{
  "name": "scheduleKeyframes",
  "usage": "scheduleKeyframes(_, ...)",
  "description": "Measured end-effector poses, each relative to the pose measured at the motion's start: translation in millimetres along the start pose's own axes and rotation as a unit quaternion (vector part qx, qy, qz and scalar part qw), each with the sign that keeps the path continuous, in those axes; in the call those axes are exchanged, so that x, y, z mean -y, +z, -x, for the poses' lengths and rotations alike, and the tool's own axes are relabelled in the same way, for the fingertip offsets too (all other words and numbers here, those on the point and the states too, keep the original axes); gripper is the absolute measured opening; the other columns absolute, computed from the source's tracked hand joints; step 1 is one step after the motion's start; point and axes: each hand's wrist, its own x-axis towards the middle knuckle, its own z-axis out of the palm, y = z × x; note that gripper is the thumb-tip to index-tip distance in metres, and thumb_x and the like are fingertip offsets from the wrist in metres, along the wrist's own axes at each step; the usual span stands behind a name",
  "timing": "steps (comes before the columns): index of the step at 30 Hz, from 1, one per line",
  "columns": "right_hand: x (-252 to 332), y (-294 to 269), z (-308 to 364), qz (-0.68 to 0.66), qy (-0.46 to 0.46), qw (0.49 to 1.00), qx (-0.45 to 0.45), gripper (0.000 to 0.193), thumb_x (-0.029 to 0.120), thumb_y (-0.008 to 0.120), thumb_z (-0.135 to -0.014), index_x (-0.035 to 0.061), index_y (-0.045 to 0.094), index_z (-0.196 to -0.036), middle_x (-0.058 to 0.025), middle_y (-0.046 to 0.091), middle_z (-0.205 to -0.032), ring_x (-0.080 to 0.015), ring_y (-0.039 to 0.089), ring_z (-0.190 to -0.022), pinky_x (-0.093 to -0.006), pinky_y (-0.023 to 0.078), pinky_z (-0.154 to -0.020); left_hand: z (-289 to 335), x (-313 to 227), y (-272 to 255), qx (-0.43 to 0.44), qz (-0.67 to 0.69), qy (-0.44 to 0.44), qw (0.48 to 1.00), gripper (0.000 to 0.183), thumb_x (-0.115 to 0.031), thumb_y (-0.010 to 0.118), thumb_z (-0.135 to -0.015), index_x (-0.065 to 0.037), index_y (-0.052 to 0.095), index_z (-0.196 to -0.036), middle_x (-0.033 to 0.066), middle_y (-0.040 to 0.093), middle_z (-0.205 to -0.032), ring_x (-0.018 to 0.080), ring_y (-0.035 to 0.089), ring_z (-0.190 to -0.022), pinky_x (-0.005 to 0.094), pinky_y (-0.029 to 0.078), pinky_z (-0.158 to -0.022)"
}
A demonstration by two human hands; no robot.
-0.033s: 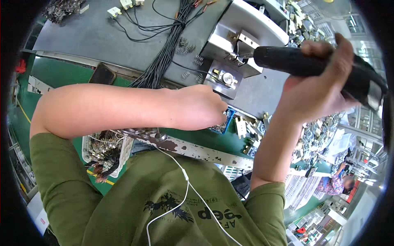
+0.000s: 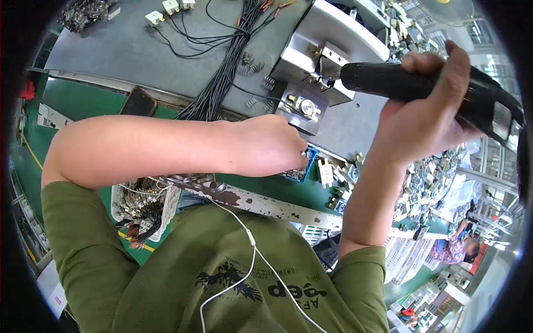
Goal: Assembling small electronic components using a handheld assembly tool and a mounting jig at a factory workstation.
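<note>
My right hand (image 2: 427, 105) is closed around a black electric screwdriver (image 2: 383, 79). The tool lies nearly level, and its bit points left at a metal fixture (image 2: 331, 61) on the bench. My left hand (image 2: 272, 145) hangs over a small blue tray (image 2: 312, 158) of little metal parts. Its knuckles are bent, but the fingertips are hidden below the hand, so I cannot see what they hold. Just beyond that hand, a metal block (image 2: 300, 108) carries a small part with a round centre (image 2: 306, 107), joined to a black cable.
A bundle of black cables (image 2: 214, 89) crosses the grey bench (image 2: 105, 55), with several loose springs (image 2: 251, 65) beside it. A white basket of cable ends (image 2: 161, 227) sits below my left forearm. Many metal parts (image 2: 427, 188) are heaped at the right. Another person (image 2: 449, 250) is far right.
My right hand and the screwdriver have shifted slightly to the left. The left hand stays nearly in place over the blue tray.
</note>
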Motion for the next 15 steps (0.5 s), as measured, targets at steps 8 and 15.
scheduleKeyframes(8, 0.5, 15.1, 6.8, 0.010, 0.014, 1.000, -0.009, 0.050, 0.004, 0.074, -0.091, 0.0061, 0.033, -0.121, -0.0175, 0.068, -0.079, -0.0183, 0.064, -0.053, -0.0325, 0.057, -0.047, 4.1, 0.5, -2.5, -0.043, 0.075, 0.011, 0.996, 0.022, -0.012, 0.062, -0.080, -0.011, 0.070, -0.100, 0.0087, 0.062, -0.081, 0.0321, 0.068, -0.082, 0.0432, 0.056, -0.071)
scheduleKeyframes(15, -0.8, 24.7, 10.2, 0.019, 0.029, 0.999, -0.023, 0.050, 0.002, 0.074, -0.090, 0.0071, 0.036, -0.122, -0.0124, 0.065, -0.071, -0.0166, 0.063, -0.053, -0.0323, 0.056, -0.047, 5.5, -1.3, -4.6, -0.001, 0.065, -0.008, 0.998, 0.023, -0.011, 0.063, -0.079, -0.009, 0.070, -0.100, 0.0104, 0.062, -0.079, 0.0322, 0.069, -0.080, 0.0439, 0.056, -0.070)
